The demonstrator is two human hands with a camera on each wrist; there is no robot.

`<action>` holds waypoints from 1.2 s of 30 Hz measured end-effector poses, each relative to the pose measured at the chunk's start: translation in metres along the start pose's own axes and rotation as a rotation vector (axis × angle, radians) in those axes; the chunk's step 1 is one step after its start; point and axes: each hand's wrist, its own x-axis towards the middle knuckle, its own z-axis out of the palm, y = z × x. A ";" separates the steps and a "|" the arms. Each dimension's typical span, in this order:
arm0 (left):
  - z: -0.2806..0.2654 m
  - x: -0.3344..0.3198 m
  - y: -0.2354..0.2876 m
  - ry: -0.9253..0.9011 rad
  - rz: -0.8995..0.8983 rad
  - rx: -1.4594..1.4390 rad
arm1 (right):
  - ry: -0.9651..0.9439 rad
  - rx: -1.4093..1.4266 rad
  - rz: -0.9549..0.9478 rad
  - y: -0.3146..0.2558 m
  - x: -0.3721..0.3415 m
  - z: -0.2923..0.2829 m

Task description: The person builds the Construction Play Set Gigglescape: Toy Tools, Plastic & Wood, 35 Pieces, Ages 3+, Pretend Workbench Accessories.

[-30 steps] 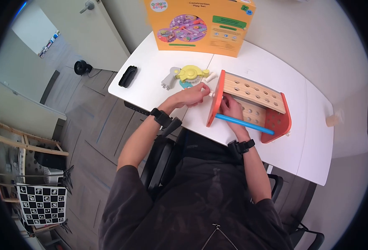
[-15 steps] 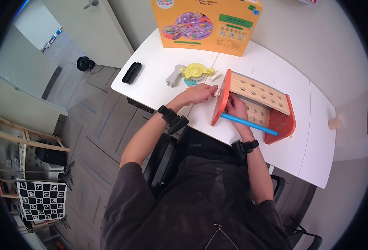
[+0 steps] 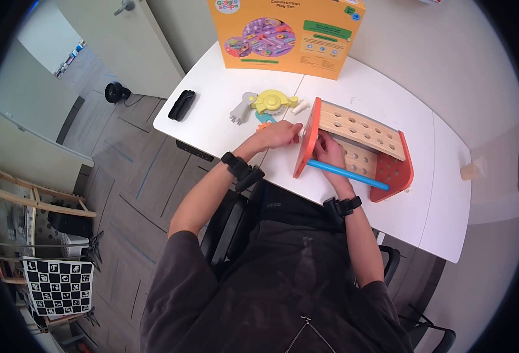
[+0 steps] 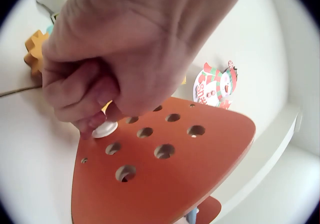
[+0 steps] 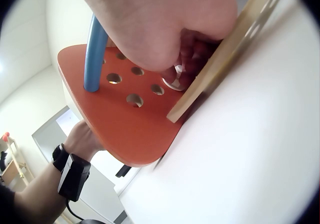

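Note:
A toy toolbox with red end panels [image 4: 200, 159], holed wooden boards [image 3: 362, 125] and a blue rod handle [image 3: 351, 173] stands on the table. At its left end, my left hand [image 3: 280, 134] is outside the panel, fingers curled, pinching a white round-headed plastic piece [image 4: 106, 129] set against the red face. My right hand [image 3: 331, 152] reaches under the rod into the box. Its fingers grip a white round piece [image 5: 175, 81] at the inner side of that same panel, partly hidden by the hand.
Beyond the left hand lie a yellow-and-grey toy saw [image 3: 268, 102], a loose cream peg [image 3: 300, 107] and an orange gear [image 3: 263, 126]. An orange play-set box [image 3: 289, 41] stands behind. A black case [image 3: 182, 105] lies left, and a cup [image 3: 473, 170] stands right.
My left fingers have curled in tighter at the panel and the wrist has turned slightly. My right hand stays inside the box, and the head view has shifted a little.

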 end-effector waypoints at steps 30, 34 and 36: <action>0.002 -0.024 0.013 -0.004 0.099 -0.142 | -0.032 -0.012 0.051 -0.005 0.001 -0.007; 0.001 -0.017 0.017 0.017 -0.013 -0.176 | -0.045 -0.025 0.075 -0.011 0.001 -0.008; 0.005 -0.008 0.012 0.012 0.016 -0.083 | -0.044 -0.033 0.066 -0.011 0.000 -0.008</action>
